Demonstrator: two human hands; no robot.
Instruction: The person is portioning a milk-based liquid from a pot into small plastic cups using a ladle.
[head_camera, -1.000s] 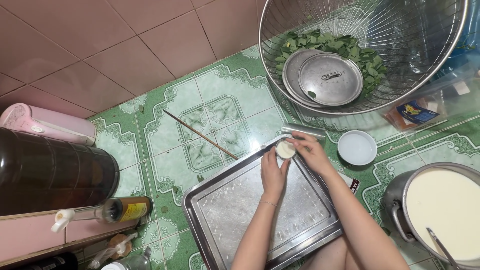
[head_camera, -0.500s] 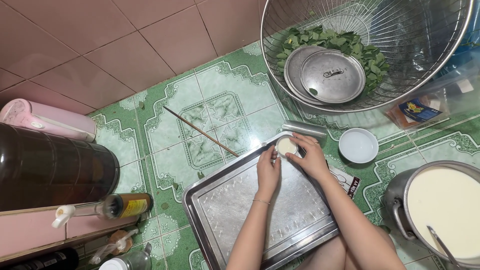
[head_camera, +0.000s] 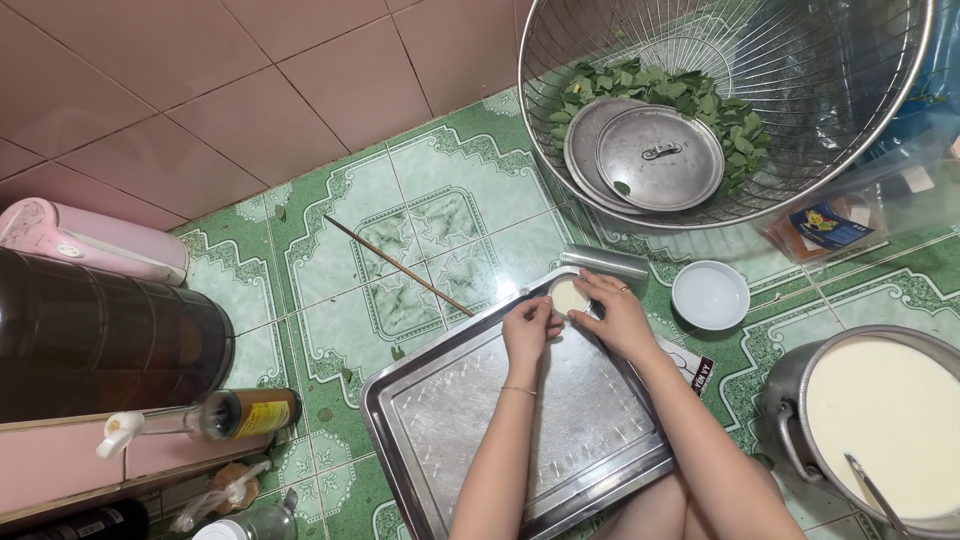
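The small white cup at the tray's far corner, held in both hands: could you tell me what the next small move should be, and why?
Probably lower the small white cup flat onto the steel tray and let go. The left hand and right hand both hold it right at the far corner, close to the rim, with bare tray beside it.

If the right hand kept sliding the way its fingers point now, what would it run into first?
The right hand points up-left across the small round cup it holds with the left hand. Past the cup it would likely meet the metal tray's raised rim, then the thin wooden stick on the floor tiles; depth is uncertain.
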